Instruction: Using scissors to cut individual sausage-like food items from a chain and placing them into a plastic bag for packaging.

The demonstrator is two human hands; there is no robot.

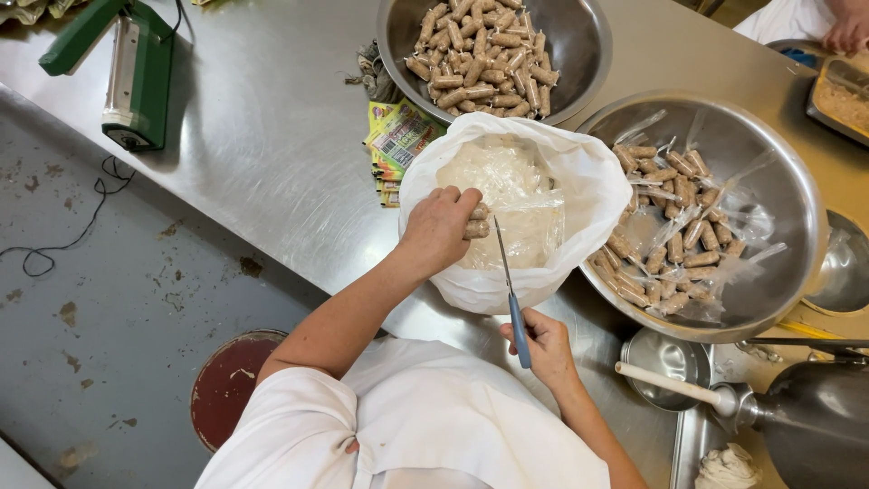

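A person in white sleeves is standing at a steel table (272,136), seen from above. The left hand (439,226) is reaching forward with the arm stretched out, hovering over the mouth of a white plastic bag (588,177) and closing its fingers around a couple of small brown wrapped rolls (477,223). The right hand (543,344) is sitting close to the body, elbow bent, gripping the blue handle of a thin knife (511,294) whose blade is pointing up towards the bag. Inside the bag, a heap of clear wrappers is blurring together, so its contents are hard to make out. Just right of the bag, a large steel bowl (778,172) is holding more rolls among clear plastic. A second bowl (579,45) of rolls behind is cut off by the top edge. Another person's hand (851,32) is partly showing at the top right corner. A green heat sealer (136,72) is lying at the far left.
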